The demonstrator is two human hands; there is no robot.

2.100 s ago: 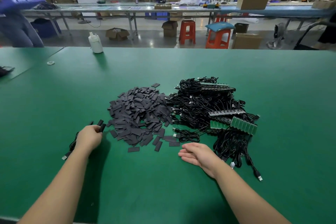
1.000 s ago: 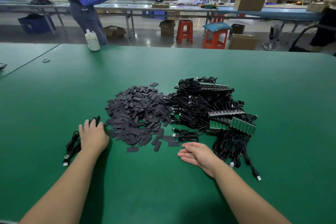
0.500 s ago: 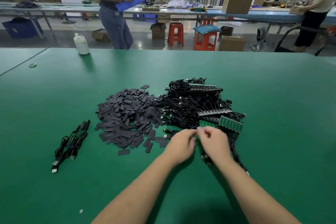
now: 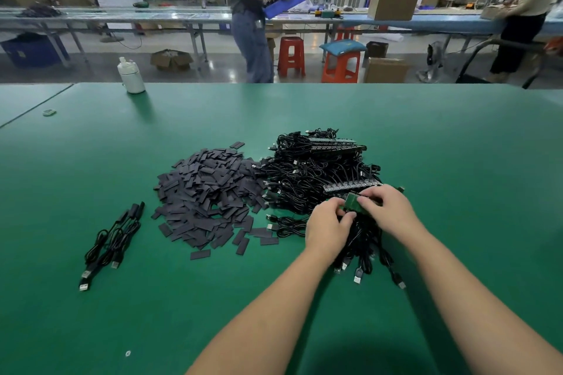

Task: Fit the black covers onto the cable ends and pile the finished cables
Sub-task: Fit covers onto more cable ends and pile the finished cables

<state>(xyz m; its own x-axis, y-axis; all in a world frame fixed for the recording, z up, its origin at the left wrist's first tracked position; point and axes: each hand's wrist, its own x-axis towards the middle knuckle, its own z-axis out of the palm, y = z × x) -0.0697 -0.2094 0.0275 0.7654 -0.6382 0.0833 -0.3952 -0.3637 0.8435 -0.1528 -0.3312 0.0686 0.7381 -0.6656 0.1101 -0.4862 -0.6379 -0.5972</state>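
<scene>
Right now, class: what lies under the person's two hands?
Under the left hand and right hand: a green circuit board and tangled black cables. The board's covered part stays unseen.

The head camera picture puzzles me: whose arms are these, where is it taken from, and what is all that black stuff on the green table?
There is no machine here. A person wears a camera on the head, so you look down along their own two bare arms. On the green table lie three groups of things. In the middle is a heap of small flat black covers. To its right is a tangle of unfinished black cables whose ends carry small green circuit boards. Far left is a small pile of finished cables. The left hand and right hand both pinch a green board piece at the tangle's near edge. A white bottle stands at the far edge. Other workers stand behind.
</scene>
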